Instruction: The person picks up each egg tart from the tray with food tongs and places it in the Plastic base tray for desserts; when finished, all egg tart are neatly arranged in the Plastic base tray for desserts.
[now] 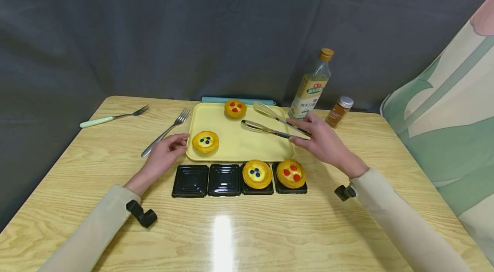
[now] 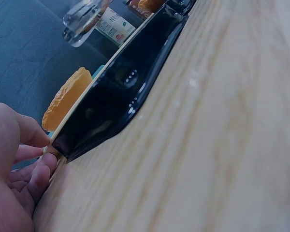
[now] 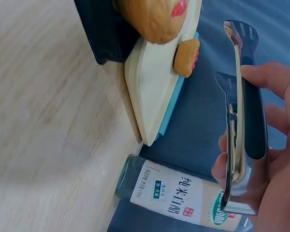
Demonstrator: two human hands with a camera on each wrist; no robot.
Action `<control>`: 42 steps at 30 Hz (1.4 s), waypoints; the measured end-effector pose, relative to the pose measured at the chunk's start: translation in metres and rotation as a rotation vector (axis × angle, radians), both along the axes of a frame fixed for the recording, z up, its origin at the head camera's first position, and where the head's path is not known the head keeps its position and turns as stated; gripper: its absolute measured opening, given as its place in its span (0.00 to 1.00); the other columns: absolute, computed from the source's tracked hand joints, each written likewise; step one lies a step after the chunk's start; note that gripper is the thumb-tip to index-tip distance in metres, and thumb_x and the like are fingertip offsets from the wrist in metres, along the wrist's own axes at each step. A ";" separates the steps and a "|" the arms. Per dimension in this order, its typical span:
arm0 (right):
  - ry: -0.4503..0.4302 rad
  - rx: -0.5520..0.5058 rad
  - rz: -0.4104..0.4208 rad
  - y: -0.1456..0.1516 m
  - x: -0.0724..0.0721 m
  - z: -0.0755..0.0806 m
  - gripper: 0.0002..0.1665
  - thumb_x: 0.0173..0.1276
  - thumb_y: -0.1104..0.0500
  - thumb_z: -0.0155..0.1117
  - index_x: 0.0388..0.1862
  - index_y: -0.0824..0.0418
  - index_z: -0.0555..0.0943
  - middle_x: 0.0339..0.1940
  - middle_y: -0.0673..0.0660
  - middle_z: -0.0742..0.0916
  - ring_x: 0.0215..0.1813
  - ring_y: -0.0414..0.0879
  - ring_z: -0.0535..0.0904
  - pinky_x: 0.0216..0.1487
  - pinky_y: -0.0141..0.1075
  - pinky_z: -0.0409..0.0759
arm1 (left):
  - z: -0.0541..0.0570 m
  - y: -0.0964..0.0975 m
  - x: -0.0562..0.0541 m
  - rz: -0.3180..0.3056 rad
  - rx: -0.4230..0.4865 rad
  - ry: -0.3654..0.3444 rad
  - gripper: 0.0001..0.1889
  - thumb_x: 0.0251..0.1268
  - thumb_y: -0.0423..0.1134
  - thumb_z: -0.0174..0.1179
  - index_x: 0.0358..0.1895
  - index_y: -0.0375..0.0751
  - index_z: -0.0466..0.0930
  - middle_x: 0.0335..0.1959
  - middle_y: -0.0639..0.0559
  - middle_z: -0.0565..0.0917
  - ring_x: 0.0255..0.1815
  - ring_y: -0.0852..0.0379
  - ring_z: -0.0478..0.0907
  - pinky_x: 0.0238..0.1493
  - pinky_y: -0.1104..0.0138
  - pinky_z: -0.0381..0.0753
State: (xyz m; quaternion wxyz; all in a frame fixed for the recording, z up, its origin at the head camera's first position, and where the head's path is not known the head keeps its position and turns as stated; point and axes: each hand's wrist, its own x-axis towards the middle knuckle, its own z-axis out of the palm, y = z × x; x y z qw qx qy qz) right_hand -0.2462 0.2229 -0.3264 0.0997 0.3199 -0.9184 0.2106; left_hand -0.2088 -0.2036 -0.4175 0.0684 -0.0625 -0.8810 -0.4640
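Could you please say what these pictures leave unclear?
Head: label print on the brown jar, too small.
Head: lower part of the blue bar, behind the yellow tray.
Left wrist: left hand, partly past the left edge.
Right wrist: right hand, partly past the right edge.

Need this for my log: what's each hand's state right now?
Left hand: pinching the edge of the yellow tray.
Right hand: holding the tongs, their two arms apart.
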 end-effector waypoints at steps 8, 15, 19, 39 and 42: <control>-0.040 0.014 -0.017 -0.011 -0.020 -0.001 0.29 0.69 0.56 0.70 0.68 0.63 0.78 0.31 0.56 0.64 0.32 0.50 0.57 0.33 0.42 0.56 | 0.000 0.000 0.000 0.001 0.002 -0.007 0.22 0.70 0.30 0.58 0.65 0.31 0.76 0.47 0.41 0.81 0.44 0.49 0.75 0.45 0.60 0.73; -0.029 0.046 -0.026 -0.023 -0.037 -0.003 0.30 0.70 0.55 0.69 0.68 0.64 0.78 0.31 0.58 0.67 0.33 0.51 0.59 0.36 0.43 0.57 | -0.001 0.000 0.000 0.002 0.001 -0.005 0.21 0.70 0.30 0.58 0.65 0.31 0.77 0.46 0.42 0.82 0.43 0.49 0.75 0.45 0.59 0.73; -0.029 0.054 -0.032 -0.029 -0.043 -0.005 0.30 0.70 0.55 0.69 0.68 0.64 0.78 0.31 0.57 0.67 0.34 0.52 0.60 0.36 0.43 0.57 | 0.000 0.000 0.000 0.000 0.001 -0.005 0.21 0.70 0.31 0.58 0.65 0.31 0.77 0.47 0.42 0.82 0.43 0.49 0.75 0.45 0.59 0.73; -0.076 0.094 -0.077 -0.048 -0.061 -0.010 0.31 0.70 0.54 0.68 0.69 0.63 0.77 0.31 0.58 0.67 0.35 0.53 0.59 0.36 0.42 0.57 | 0.001 0.001 0.001 0.010 0.005 -0.021 0.22 0.69 0.30 0.58 0.65 0.32 0.77 0.47 0.41 0.82 0.44 0.48 0.75 0.46 0.58 0.72; -0.076 0.101 -0.075 -0.050 -0.062 -0.010 0.30 0.70 0.54 0.68 0.69 0.63 0.77 0.31 0.58 0.67 0.34 0.53 0.59 0.35 0.42 0.58 | 0.003 0.002 0.001 0.010 0.004 -0.021 0.22 0.69 0.31 0.58 0.65 0.32 0.77 0.47 0.41 0.82 0.44 0.48 0.75 0.46 0.58 0.72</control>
